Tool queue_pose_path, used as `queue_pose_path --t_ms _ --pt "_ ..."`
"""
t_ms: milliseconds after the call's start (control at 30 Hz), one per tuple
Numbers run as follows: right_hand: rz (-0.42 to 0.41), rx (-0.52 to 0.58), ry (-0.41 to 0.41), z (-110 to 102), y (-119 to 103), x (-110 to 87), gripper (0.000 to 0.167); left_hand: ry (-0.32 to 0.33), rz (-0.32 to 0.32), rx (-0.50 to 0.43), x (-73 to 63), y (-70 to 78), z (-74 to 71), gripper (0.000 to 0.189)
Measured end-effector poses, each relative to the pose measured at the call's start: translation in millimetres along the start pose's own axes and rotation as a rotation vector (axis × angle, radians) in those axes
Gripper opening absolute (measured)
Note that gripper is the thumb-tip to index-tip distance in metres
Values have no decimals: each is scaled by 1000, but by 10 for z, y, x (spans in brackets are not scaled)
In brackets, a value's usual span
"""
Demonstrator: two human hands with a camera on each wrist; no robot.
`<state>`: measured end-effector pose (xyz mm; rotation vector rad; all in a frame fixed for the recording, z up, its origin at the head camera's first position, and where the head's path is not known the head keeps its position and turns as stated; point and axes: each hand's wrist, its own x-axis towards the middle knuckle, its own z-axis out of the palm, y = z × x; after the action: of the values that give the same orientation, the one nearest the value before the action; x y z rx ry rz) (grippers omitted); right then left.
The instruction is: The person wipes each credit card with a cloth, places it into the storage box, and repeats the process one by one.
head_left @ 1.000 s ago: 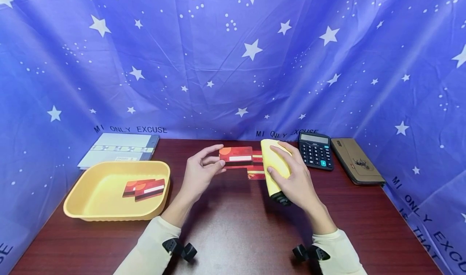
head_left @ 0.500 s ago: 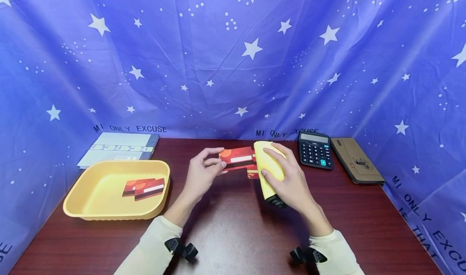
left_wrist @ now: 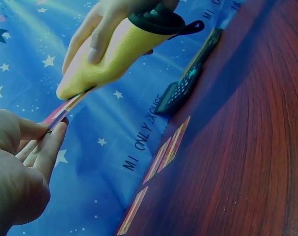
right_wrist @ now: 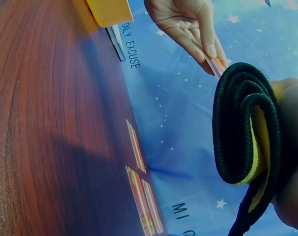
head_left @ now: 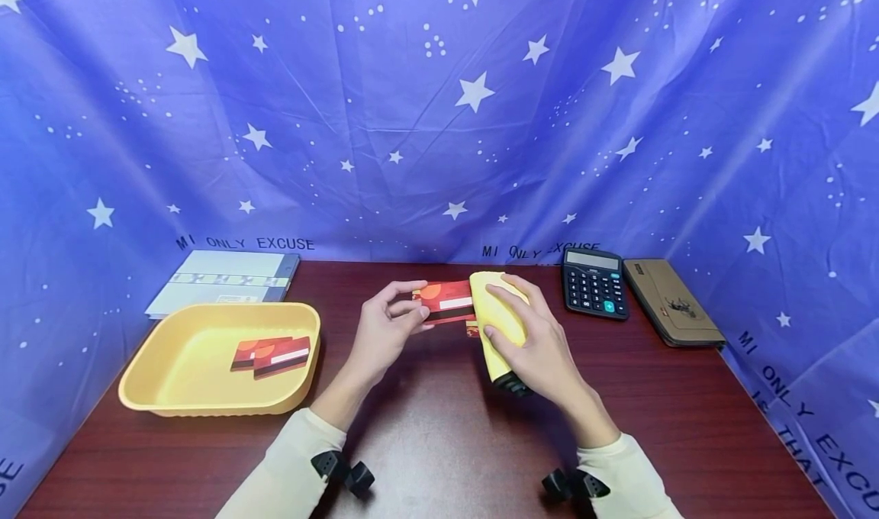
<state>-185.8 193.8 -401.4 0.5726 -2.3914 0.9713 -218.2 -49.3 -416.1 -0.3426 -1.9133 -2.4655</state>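
My left hand [head_left: 381,327] pinches the left end of a red card [head_left: 448,302] between thumb and fingers, raised above the table. My right hand [head_left: 548,345] grips a folded yellow cloth [head_left: 507,319] with black edging, its folds showing end-on in the right wrist view. The cloth's left edge covers the card's right end. Beyond and below them, several cards lie on the table; one red-and-yellow card [head_left: 471,329] shows partly beside the cloth in the head view, the others hidden there. The left wrist view shows these cards [left_wrist: 174,145] lying flat.
At left, a yellow plastic basin [head_left: 147,385] contains two overlapping red cards [head_left: 281,356]. A grey notebook [head_left: 223,271] lies behind it. A black calculator [head_left: 596,284] and a brown zip case [head_left: 673,303] lie at the back right. A starry blue curtain [head_left: 384,107] surrounds the table.
My right hand has moved left with the cloth, from beside the card to over its right end. The left hand keeps its pinch, nearly still, and the card has tilted slightly.
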Motion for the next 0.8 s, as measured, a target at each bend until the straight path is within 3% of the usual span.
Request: queue_pose_path --t_ms 367,800 --pt "-11 4 -24 20 -47 -16 61 -25 4 -30 -30 25 60 43" --pt "-106 4 -46 148 -176 -70 60 -61 10 -47 -74 27 128 43"
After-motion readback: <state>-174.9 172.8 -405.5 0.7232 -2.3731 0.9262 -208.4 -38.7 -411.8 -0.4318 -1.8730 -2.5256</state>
